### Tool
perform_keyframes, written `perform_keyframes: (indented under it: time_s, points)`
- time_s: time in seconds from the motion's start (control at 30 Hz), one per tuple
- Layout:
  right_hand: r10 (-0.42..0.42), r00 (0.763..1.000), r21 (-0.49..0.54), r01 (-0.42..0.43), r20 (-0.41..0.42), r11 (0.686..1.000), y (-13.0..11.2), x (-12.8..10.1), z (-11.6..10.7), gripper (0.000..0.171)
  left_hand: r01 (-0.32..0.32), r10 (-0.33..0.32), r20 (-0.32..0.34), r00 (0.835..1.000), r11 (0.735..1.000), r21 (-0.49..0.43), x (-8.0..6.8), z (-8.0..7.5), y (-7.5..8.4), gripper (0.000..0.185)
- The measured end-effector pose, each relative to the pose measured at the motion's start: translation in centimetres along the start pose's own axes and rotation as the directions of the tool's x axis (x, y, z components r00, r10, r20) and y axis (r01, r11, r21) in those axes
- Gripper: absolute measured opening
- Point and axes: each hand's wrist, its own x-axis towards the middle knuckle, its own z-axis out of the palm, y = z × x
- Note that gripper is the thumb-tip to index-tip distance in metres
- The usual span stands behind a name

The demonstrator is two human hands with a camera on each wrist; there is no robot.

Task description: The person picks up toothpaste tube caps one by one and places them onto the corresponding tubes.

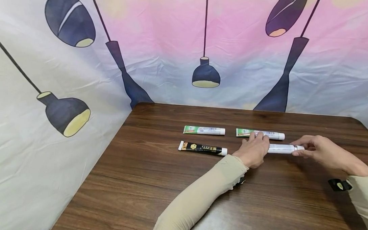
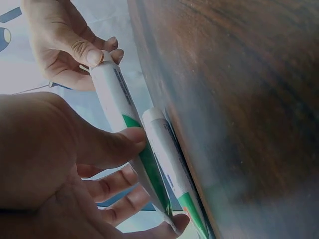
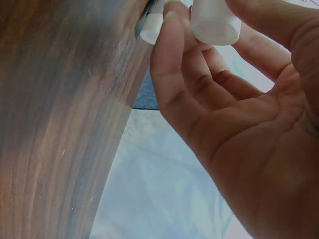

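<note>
Both hands hold one white-and-green toothpaste tube (image 1: 281, 149). My left hand (image 1: 254, 150) grips its flat end, thumb on the near face and fingers behind in the left wrist view. At the other end my right hand (image 1: 323, 152) pinches around the white cap (image 3: 214, 25). A second green-and-white toothpaste tube (image 1: 274, 135) lies just behind, partly covered by the left fingers in the head view. Further left lies another green-and-white toothpaste tube (image 1: 204, 130). In front of that one is a black toothpaste tube (image 1: 203, 148) with gold lettering, its white cap close to the left wrist.
The tubes lie on a dark wood-grain table (image 1: 128, 171). A fabric backdrop (image 1: 169, 54) printed with hanging lamps rises behind the table's back edge and along its left side. A black strap (image 1: 338, 185) sits at the right wrist.
</note>
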Motion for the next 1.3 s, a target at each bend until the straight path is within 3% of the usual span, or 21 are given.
perform_keyframes:
  time_s: [0.43, 0.67, 1.13, 1.3]
  points:
    - [0.018, 1.0, 0.027, -0.017, -0.02, 0.999, -0.07, 0.21, 0.37, 0.016, -0.001, 0.002, -0.029, 1.0, 0.999, 0.035, 0.07, 0.09, -0.01, 0.037]
    - [0.027, 1.0, -0.017, -0.027, -0.008, 0.999, -0.32, 0.05, 0.25, 0.01, -0.019, 0.019, -0.009, 1.0, 0.999, 0.029, 0.17, 0.12, -0.1, 0.035]
    - [-0.048, 0.997, -0.016, 0.047, -0.055, 0.999, 0.14, -0.07, 0.4, 0.02, -0.024, 0.024, -0.017, 1.0, 1.0, -0.017, 0.22, 0.26, -0.17, 0.05]
    - [-0.02, 1.0, -0.006, 0.02, -0.023, 1.0, -0.01, -0.13, 0.31, 0.02, -0.023, 0.023, -0.01, 1.0, 1.0, -0.007, 0.25, 0.19, -0.04, 0.054]
